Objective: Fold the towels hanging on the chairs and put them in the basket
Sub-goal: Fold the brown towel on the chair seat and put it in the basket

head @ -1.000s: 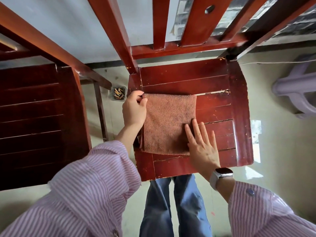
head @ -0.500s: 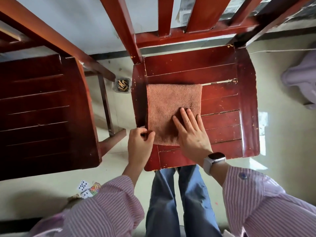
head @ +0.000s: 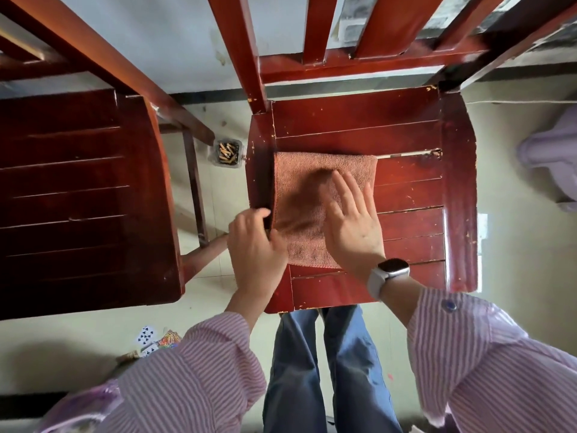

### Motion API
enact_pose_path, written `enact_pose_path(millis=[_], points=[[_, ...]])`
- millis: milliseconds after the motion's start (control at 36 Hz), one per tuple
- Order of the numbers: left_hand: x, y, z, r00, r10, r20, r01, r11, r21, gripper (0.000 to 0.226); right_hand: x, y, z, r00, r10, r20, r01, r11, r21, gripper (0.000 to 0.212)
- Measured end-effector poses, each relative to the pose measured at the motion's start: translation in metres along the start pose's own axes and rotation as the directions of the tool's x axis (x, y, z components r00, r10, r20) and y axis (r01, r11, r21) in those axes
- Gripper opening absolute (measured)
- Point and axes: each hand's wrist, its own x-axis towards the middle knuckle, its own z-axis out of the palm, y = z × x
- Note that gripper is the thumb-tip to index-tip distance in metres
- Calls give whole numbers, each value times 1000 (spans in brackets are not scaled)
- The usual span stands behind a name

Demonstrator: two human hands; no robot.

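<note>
Now folded brown towel [head: 312, 189] lies flat on red chair seat [head: 412, 189], left-centre. R hand [head: 352, 223] spread flat, fingers straight, pressing on towel. L hand [head: 256, 248] at towel's left edge, fingers curled, seems to pinch it. Basket not in view.

Right hand [head: 352, 226] flat, fingers straight (watch on wrist), left hand [head: 254, 248] fingers curled

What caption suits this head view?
Right hand flat on a folded brown towel on a chair seat; left hand at its edge.
</note>
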Motion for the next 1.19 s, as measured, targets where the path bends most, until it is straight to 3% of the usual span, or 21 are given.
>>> enact_pose_path(millis=[28,83,167,278,472,583,667,722,778,833,889,944,1083,1139,1194], points=[[1,4,1,991,134,-15,-132,988,73,33,7,1,2,1000,-12,-15,11,1000,-12,54],[3,9,9,925,368,94,-379,905,192,42,19,3,7,999,-20,-38,19,999,-34,52],[7,5,26,816,487,311,-569,771,286,50,29,9,20,998,-36,-56,33,998,-51,49],[14,-18,39,778,473,413,-617,699,362,60,29,16,30,997,-60,-55,56,996,-75,54],[15,-28,40,795,429,429,-589,714,378,64,28,25,34,993,-109,-36,105,990,-96,56],[16,-22,33,799,416,434,-580,725,372,63,25,29,21,986,-145,-86,154,982,110,50],[24,-14,23,811,440,386,-565,762,317,54,4,36,8,984,15,-175,44,943,328,44],[35,-5,17,798,489,351,-592,746,305,51,-19,39,3,955,258,-143,-158,857,491,41],[50,6,14,772,519,367,-630,701,334,52,-39,38,3,875,484,-2,-391,709,587,41],[65,18,13,752,510,416,-652,664,365,55,-54,35,6,776,599,198,-589,575,568,43],[80,27,15,751,476,458,-651,652,390,58,-62,30,9,700,621,352,-702,506,501,41],[94,30,17,757,448,475,-639,658,398,54,-65,23,12,652,628,426,-751,456,477,41],[109,32,15,774,459,436,-610,724,322,46,-50,18,6,510,659,553,-828,201,524,24],[107,34,12,801,467,376,-587,739,332,42,-44,25,-3,486,691,535,-822,153,549,26],[99,37,7,850,400,343,-500,817,286,39,-37,39,-15,491,751,441,-766,131,629,23]])
